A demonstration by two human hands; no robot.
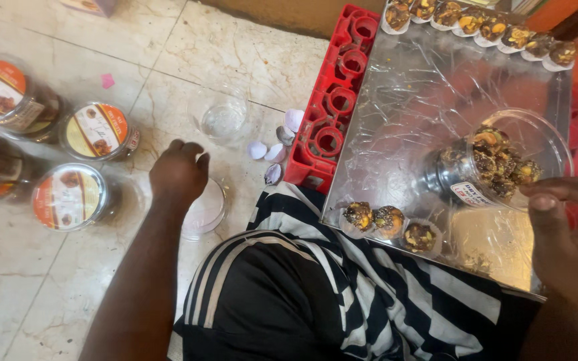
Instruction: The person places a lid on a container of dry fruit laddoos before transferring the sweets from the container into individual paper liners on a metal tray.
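Your right hand is cut off by the frame's right edge; its fingers curl against the rim of a clear round plastic jar lying on its side and part-filled with dark nut-topped sweet balls, though how firmly it grips cannot be made out. Your left hand is closed knuckles-up over a clear round plastic lid on the marble floor; whether the fingers actually pinch it is hidden. The jar rests on a film-wrapped shiny metal tray, which sits on a red plastic bottle crate largely covered by it. Three loose sweets in paper cups stand at the tray's near edge, just beside your striped black-and-white garment; a row of the same sweets lines the far edge, partly cropped. Labelled, sealed jars lie at the left, one cut off. An empty clear container and pale paper cups lie between hand and crate.
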